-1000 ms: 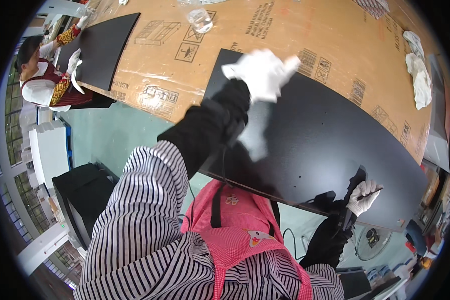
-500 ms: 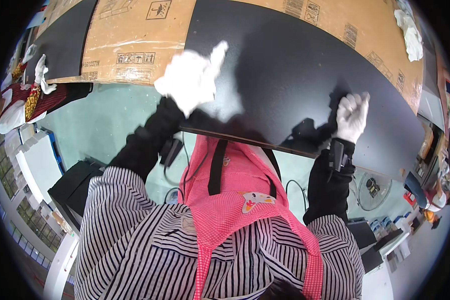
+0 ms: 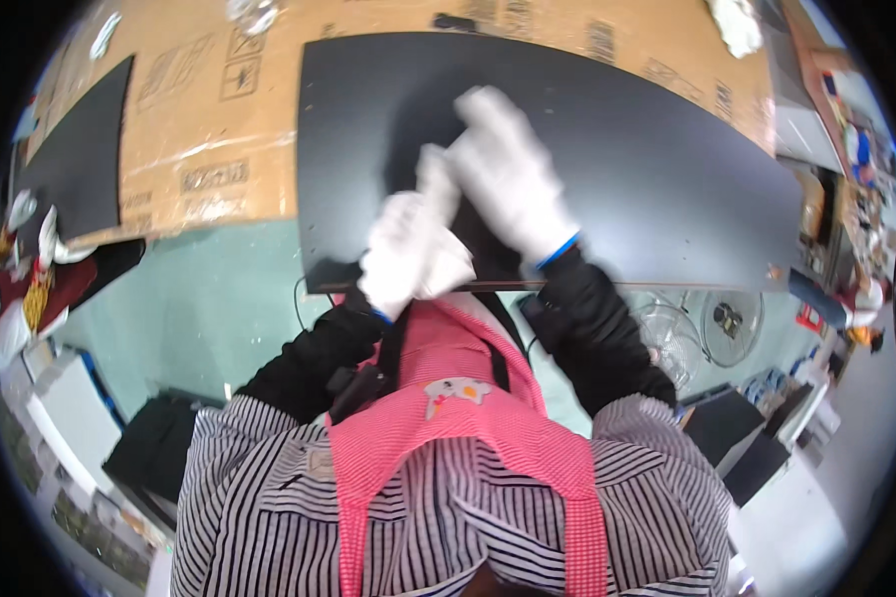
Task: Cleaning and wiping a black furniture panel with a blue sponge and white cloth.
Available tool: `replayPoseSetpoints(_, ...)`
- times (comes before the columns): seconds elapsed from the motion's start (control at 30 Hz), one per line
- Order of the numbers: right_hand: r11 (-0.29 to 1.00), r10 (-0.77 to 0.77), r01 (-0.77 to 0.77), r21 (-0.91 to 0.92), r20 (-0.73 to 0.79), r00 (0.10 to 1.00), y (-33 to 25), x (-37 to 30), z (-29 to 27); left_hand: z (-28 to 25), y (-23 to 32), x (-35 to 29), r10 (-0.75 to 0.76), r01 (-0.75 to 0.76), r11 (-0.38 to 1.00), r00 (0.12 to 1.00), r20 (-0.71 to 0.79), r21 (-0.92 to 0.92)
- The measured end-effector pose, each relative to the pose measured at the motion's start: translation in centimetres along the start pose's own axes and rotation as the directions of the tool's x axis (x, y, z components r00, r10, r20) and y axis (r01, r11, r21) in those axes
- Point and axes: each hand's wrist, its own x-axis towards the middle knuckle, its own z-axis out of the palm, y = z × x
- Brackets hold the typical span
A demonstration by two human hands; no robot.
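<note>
A wide black panel (image 3: 617, 169) lies in front of me on brown cardboard. Over its near left part, my left hand (image 3: 396, 249), in a white glove, is closed around what looks like a folded white cloth (image 3: 448, 265). The cloth's loose corner hangs beside the hand, above the panel's near edge. My right hand (image 3: 513, 174), also gloved in white, is close beside it over the panel. Motion smears its fingers, and I cannot tell whether they touch the cloth or grip anything.
Printed cardboard (image 3: 199, 139) extends left and behind the panel. Another black panel (image 3: 75, 149) lies far left, near a co-worker's gloved hand (image 3: 58, 239). A crumpled white cloth (image 3: 735, 28) sits at the back right. Fan guards (image 3: 732, 328) stand right below the panel.
My right hand has swung left from the panel's right side to beside my left hand. My left hand has come back toward the near edge. The whole view has shifted.
</note>
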Motion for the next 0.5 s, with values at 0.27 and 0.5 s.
replayPoseSetpoints(0.27,0.947,-0.225,0.279,-0.160,0.290,0.930,-5.5,-6.3,7.0,-8.4,-1.2,0.6,-0.395,0.507,0.588,0.860,0.323,-0.631)
replayPoseSetpoints(0.5,0.784,0.391,-0.412,-0.465,-0.147,0.909,-0.2,-4.7,-4.9,-13.0,1.0,-0.1,-0.454,0.443,0.890,0.880,-0.141,-0.106)
